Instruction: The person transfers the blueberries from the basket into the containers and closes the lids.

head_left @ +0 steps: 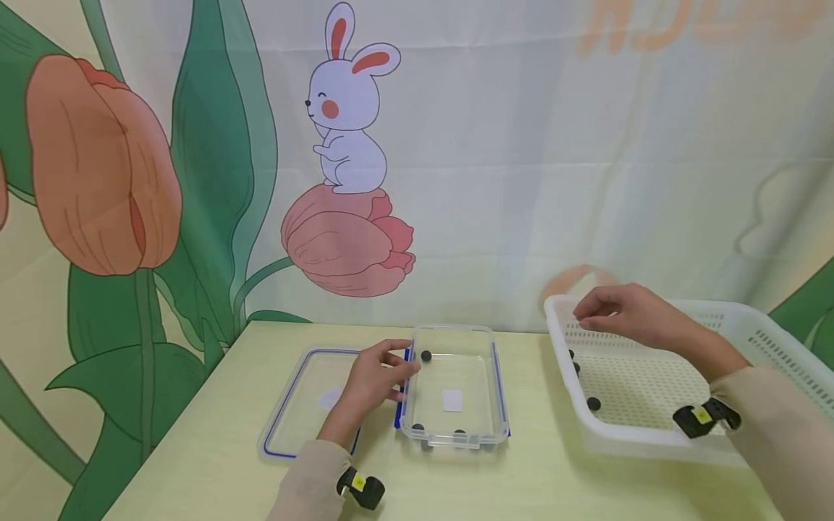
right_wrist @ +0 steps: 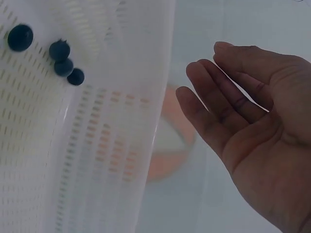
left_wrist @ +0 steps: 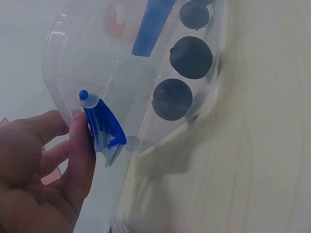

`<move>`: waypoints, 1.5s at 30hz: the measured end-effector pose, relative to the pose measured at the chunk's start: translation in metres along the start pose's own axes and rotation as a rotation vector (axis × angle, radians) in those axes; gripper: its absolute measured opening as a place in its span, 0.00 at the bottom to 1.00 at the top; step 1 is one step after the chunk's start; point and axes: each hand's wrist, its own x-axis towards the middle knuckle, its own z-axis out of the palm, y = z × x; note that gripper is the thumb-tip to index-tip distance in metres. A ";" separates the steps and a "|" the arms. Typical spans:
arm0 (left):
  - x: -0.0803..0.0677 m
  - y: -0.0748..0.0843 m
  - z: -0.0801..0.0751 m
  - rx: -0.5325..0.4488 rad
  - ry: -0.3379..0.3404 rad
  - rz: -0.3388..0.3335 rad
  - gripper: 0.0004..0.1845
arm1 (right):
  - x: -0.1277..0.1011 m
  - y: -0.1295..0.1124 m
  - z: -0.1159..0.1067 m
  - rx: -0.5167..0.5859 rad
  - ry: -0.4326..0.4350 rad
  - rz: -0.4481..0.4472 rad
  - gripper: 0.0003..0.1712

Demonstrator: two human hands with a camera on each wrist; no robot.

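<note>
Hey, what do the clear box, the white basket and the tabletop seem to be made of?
The box looks like clear, glossy plastic: dark balls show through its wall. The basket is probably satin white plastic, with regular slots through it. The tabletop might be wood or laminate: pale and matte, with faint grain.

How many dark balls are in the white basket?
4 in the white basket, toward its left side: one dark ball apart, three dark balls bunched together. Others may be hidden.
</note>
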 end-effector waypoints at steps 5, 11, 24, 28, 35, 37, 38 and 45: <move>0.000 0.000 0.000 0.012 0.003 0.001 0.28 | 0.004 0.014 0.000 0.038 -0.050 0.020 0.08; 0.000 0.000 0.001 0.013 0.000 0.001 0.28 | 0.010 0.034 0.007 0.070 -0.118 0.059 0.08; 0.000 0.000 0.003 0.012 -0.002 0.012 0.28 | 0.007 0.076 0.031 0.255 -0.311 0.045 0.13; -0.001 0.000 0.002 0.009 -0.003 0.011 0.27 | 0.006 0.082 0.037 0.271 -0.344 0.036 0.14; -0.002 -0.001 0.001 -0.001 -0.003 0.021 0.27 | 0.008 0.086 0.046 0.254 -0.392 0.041 0.14; -0.002 -0.001 0.000 -0.001 -0.002 0.022 0.27 | 0.009 0.087 0.047 0.249 -0.400 0.042 0.14; -0.002 -0.001 0.000 -0.002 -0.001 0.022 0.27 | 0.010 0.087 0.048 0.244 -0.404 0.046 0.14; -0.001 0.000 0.000 0.001 0.000 0.017 0.27 | 0.010 0.089 0.049 0.213 -0.388 0.051 0.10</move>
